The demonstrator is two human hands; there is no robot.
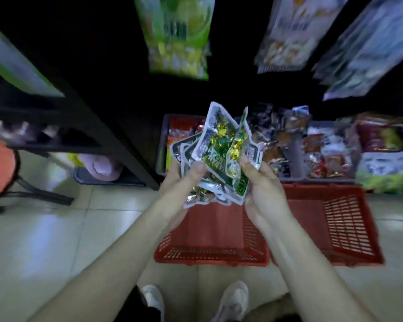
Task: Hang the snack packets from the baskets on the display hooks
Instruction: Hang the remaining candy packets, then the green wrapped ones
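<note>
The hanging packets (pixel 175 36) are blurred and cut off at the top edge, print unreadable. Crinkled, glossy green snack packets (pixel 221 147) with gold foil pieces fan out above slatted red plastic baskets (pixel 209 256). The left hand (pixel 179 182) grips the bunch, thumb on top; the right hand (pixel 263 189) pinches the front packet.

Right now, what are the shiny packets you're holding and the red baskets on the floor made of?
The snack packets look like thin plastic film with a glossy, foil-like finish: they crinkle and glint. The red baskets look like hard moulded plastic, fairly matt, with slotted walls.
</note>
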